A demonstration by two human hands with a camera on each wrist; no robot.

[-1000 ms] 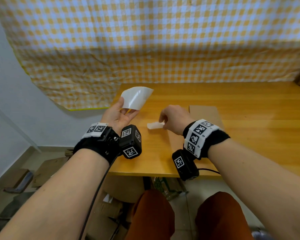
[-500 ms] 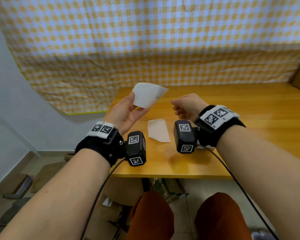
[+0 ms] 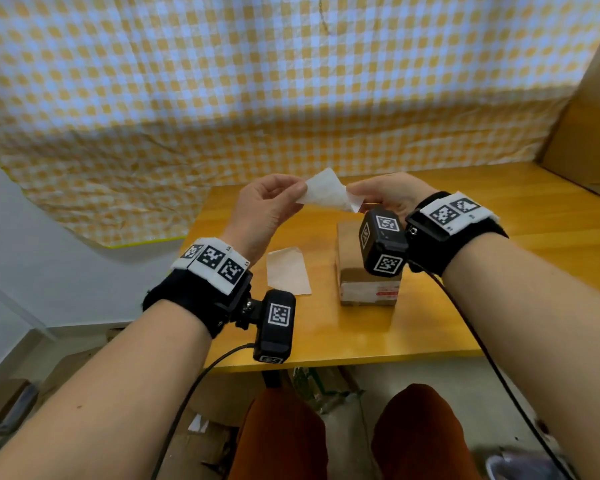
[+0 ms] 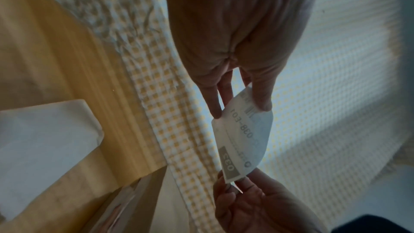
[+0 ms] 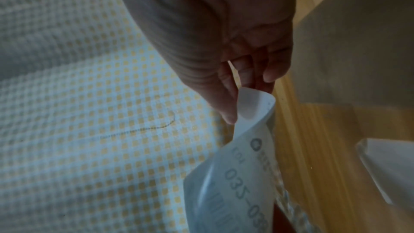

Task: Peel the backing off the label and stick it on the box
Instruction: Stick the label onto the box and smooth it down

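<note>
A white label (image 3: pixel 327 191) hangs in the air above the wooden table (image 3: pixel 499 278), held between both hands. My left hand (image 3: pixel 300 192) pinches its left edge with thumb and fingers. My right hand (image 3: pixel 352 196) pinches the opposite corner, which curls over. In the left wrist view the label (image 4: pixel 243 137) shows mirrored print and a barcode; the right wrist view shows the label (image 5: pixel 241 166) bent near my fingers. A small cardboard box (image 3: pixel 352 271) stands on the table below my right wrist. A beige backing sheet (image 3: pixel 288 271) lies flat to the left of the box.
A yellow and white checked cloth (image 3: pixel 291 98) hangs behind the table. A large cardboard box (image 3: pixel 589 133) stands at the back right. Cardboard scraps (image 3: pixel 49 375) lie on the floor to the left, under the table's edge.
The backing sheet now lies on the table, let go by my right hand. That hand rose and took the label's free corner. My left hand turned inward with the label.
</note>
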